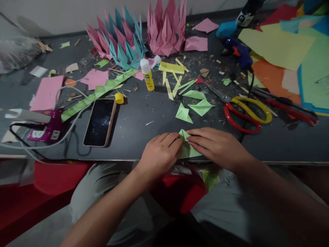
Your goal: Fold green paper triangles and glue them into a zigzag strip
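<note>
A partly folded sheet of light green paper [189,151] lies at the table's front edge. My left hand [162,149] is closed on its left side, fingers bent and pressed together. From the right, my right hand [214,144] presses its fingertips onto the folded upper part; the thumb is hidden. Just beyond the hands rest several folded green paper pieces, among them one with a pointed flap [183,113] and a wider one [201,107]. Scissors [246,113] with one red and one yellow handle lie to the right of these.
Pink [166,34] and blue [128,51] folded-paper crowns stand at the back. A glue bottle [147,77] stands mid-table near yellow paper strips [172,67]. Left are a phone [99,122], a purple power adapter [47,125] and cables. A glue gun [239,53], utility knife [290,109] and coloured sheets [277,44] lie right.
</note>
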`<state>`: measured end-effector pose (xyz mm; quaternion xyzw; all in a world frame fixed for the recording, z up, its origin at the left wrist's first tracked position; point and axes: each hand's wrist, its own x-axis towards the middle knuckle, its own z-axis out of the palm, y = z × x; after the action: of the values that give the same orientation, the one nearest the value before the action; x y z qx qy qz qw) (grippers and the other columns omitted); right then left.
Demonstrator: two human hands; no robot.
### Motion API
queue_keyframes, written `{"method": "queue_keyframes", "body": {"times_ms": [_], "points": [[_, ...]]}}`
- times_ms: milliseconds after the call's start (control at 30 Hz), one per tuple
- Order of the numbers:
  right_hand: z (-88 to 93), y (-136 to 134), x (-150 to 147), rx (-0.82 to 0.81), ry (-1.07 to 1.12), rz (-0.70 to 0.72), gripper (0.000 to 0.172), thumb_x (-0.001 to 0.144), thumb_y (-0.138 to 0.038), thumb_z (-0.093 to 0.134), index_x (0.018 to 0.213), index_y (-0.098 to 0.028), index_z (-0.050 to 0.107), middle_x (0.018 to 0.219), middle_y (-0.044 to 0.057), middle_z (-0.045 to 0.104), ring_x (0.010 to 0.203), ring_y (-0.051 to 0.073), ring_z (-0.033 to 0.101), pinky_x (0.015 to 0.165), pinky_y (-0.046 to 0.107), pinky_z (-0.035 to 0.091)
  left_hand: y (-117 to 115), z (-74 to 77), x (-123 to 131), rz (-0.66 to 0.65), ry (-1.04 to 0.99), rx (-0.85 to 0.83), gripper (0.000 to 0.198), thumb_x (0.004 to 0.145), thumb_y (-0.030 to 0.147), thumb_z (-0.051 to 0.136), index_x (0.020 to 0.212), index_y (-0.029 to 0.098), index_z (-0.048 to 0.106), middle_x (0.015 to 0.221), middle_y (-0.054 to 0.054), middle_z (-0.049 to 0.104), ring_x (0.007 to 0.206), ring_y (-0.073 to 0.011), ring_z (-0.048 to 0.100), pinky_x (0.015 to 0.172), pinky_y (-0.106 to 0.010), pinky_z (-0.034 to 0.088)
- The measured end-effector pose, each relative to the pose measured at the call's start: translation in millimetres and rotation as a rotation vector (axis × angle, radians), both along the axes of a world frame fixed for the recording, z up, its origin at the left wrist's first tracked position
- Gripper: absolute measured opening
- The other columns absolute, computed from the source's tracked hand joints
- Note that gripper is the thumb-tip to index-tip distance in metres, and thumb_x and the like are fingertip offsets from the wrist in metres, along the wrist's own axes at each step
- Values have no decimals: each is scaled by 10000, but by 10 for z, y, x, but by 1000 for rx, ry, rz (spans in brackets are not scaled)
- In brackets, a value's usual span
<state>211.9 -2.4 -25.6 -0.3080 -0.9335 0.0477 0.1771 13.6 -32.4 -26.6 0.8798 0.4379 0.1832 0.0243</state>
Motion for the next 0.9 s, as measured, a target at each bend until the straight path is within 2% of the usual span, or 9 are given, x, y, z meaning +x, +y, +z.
{"method": "queue_keyframes", "body": {"times_ms": [467, 900], "points": [[-5, 98, 65, -74, 20, 96, 317, 918, -204, 365, 964, -157, 676, 1037, 88, 676, 951, 193, 615, 807, 355, 535, 6, 0, -8, -86, -2, -35, 129, 855, 134, 482, 933, 99, 579, 972, -74, 609, 842, -181, 565, 779, -309, 493], [13, 125, 66, -95, 17, 112, 316, 912, -206, 368, 930, -146, 678, 1040, 95, 671, 932, 207, 616, 787, 361, 529, 12, 10, -3, -88, 18, -57, 137, 874, 137, 448, 935, 106, 567, 971, -77, 590, 858, -178, 552, 788, -310, 487]]}}
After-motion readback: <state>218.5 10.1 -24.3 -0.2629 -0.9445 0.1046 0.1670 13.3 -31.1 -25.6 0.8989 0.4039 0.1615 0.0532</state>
